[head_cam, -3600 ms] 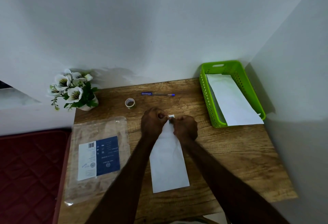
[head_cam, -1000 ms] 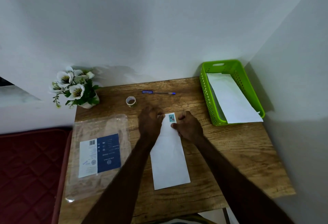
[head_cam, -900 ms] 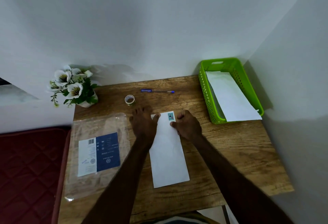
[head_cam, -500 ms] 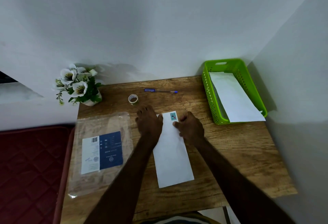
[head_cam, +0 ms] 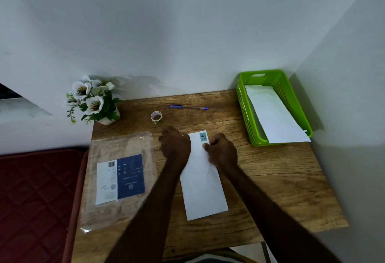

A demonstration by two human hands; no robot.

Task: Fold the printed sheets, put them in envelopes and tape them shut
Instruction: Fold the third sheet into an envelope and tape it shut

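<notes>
**Envelope at mid-table, both hands at its far end**

The envelope (head_cam: 203, 177) lies flat on the wooden table (head_cam: 270, 179), long axis running near to far, with a small stamp (head_cam: 203, 136) at its far right corner. Your left hand (head_cam: 175, 147) rests at its far left edge; whether it grips the paper I cannot tell. Your right hand (head_cam: 223, 152) has curled fingers pressing the right edge. In my judgement, keep the envelope pinned flat. The tape roll (head_cam: 156, 117) stands just beyond, the pen (head_cam: 188, 107) farther, and the green basket (head_cam: 243, 104) holds a white envelope (head_cam: 273, 115) at far right.
</notes>
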